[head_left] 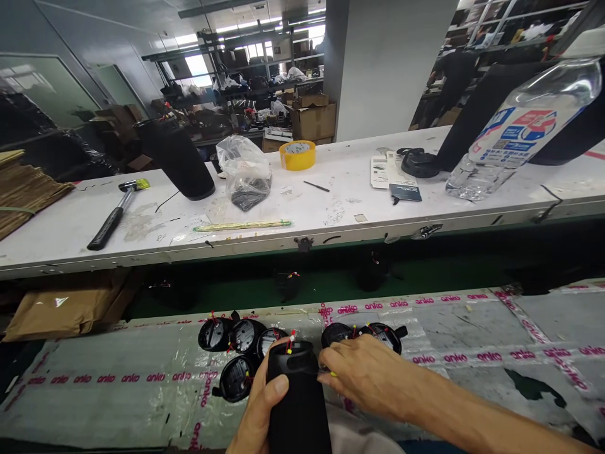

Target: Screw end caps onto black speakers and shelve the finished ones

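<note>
My left hand (259,403) is wrapped round a black cylindrical speaker body (300,410), its thumb pressed on the near side. The speaker stands upright with its top end facing up, and a small red, white and yellow wire connector (290,343) sticks out there. At the upper right side of the speaker, my right hand (362,375) is closed with fingers pinched together. A bit of yellow shows under those fingers, but what they hold is hidden. Behind my hands lie several round black end caps (236,378) with wires, some partly covered by the hands.
A white bench (340,208) runs across, bearing a hammer (118,214), another black speaker (177,161), a plastic bag (243,173), yellow tape (297,156) and a water bottle (520,132). Cardboard (66,309) lies at left. Plastic sheeting (142,403) covers the lower surface.
</note>
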### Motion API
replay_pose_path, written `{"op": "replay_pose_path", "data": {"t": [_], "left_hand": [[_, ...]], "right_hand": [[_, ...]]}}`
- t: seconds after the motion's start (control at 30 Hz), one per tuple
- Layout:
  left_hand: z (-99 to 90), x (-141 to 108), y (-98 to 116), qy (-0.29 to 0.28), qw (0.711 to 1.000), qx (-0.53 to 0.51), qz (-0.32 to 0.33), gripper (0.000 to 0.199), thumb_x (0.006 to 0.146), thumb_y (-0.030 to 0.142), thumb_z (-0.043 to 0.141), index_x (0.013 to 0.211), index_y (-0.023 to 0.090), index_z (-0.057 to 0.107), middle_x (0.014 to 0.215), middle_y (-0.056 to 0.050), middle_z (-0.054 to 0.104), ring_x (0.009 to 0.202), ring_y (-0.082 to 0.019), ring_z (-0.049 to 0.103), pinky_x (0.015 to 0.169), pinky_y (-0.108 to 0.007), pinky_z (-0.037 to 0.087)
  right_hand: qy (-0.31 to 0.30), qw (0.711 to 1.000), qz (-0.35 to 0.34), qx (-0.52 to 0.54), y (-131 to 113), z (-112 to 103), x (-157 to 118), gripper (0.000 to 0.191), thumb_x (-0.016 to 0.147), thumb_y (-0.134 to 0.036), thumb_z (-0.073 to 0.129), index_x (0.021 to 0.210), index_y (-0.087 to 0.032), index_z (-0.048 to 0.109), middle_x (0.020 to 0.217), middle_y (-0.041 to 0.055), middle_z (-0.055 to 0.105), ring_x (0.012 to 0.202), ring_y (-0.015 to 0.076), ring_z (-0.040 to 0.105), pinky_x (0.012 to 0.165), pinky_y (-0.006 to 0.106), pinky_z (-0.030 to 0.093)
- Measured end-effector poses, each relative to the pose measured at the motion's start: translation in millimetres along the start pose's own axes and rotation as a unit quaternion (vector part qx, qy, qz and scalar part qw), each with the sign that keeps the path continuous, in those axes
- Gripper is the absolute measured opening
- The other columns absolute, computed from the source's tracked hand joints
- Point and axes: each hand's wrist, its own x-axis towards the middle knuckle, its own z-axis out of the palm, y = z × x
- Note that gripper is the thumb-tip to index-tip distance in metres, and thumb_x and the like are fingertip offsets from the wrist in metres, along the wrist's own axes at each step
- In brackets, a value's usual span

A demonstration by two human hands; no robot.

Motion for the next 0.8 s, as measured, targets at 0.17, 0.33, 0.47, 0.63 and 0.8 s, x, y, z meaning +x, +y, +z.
{"op": "replay_pose_path", "data": {"t": [0.17, 0.33, 0.47, 0.63, 0.8], "left_hand": [[-9.4, 3.3, -3.9, -0.014, 1.0, -0.003, -0.011, 0.067, 0.075, 0.049, 0.086, 0.135, 0.025, 0.068, 0.131, -0.011, 0.075, 0.129, -0.039, 0.064, 0.112, -0.048, 0.047], [-15.3, 4.7, -3.4, -0.032, 0.999, 0.005, -0.004, 0.074, 0.076, 0.049, 0.084, 0.143, 0.026, 0.062, 0.134, -0.011, 0.073, 0.132, -0.04, 0.06, 0.11, -0.049, 0.048], [-19.3, 6.2, -4.9, -0.032, 0.999, 0.015, -0.02, 0.074, 0.078, 0.049, 0.083, 0.144, 0.027, 0.059, 0.132, -0.011, 0.073, 0.131, -0.04, 0.061, 0.107, -0.049, 0.05], [-18.9, 9.1, -5.2, -0.043, 0.999, 0.007, -0.015, 0.077, 0.073, 0.052, 0.085, 0.142, 0.026, 0.063, 0.131, -0.012, 0.073, 0.128, -0.041, 0.063, 0.107, -0.05, 0.05], [-14.5, 10.5, -5.7, -0.074, 0.997, -0.006, -0.006, 0.073, 0.073, 0.052, 0.085, 0.138, 0.025, 0.067, 0.128, -0.013, 0.074, 0.127, -0.042, 0.063, 0.108, -0.05, 0.05]], "right_hand": [[-0.004, 1.0, 0.011, -0.008, -1.2, 0.4, -1.8, 0.02, 0.103, -0.034, 0.067, 0.093, -0.022, 0.054, 0.08, -0.0011, 0.069, 0.064, 0.021, 0.066, 0.052, 0.037, 0.023], [-0.015, 0.999, 0.021, -0.02, -2.5, -2.7, -5.1, 0.018, 0.105, -0.034, 0.062, 0.094, -0.023, 0.054, 0.08, -0.0007, 0.068, 0.064, 0.0225, 0.066, 0.051, 0.039, 0.021], [-0.023, 0.999, 0.026, -0.023, -2.6, -5.8, -5.6, 0.017, 0.105, -0.033, 0.061, 0.094, -0.023, 0.054, 0.081, -0.0004, 0.068, 0.065, 0.0224, 0.066, 0.052, 0.039, 0.021], [-0.027, 0.999, 0.036, -0.009, -6.2, -12.2, -5.4, 0.016, 0.105, -0.032, 0.062, 0.094, -0.023, 0.055, 0.081, -0.0013, 0.069, 0.065, 0.0215, 0.067, 0.052, 0.039, 0.023], [-0.005, 1.0, 0.022, 0.007, -6.5, -9.3, -8.3, 0.017, 0.104, -0.034, 0.065, 0.094, -0.023, 0.056, 0.083, -0.0019, 0.069, 0.068, 0.0203, 0.067, 0.054, 0.038, 0.028]]}}
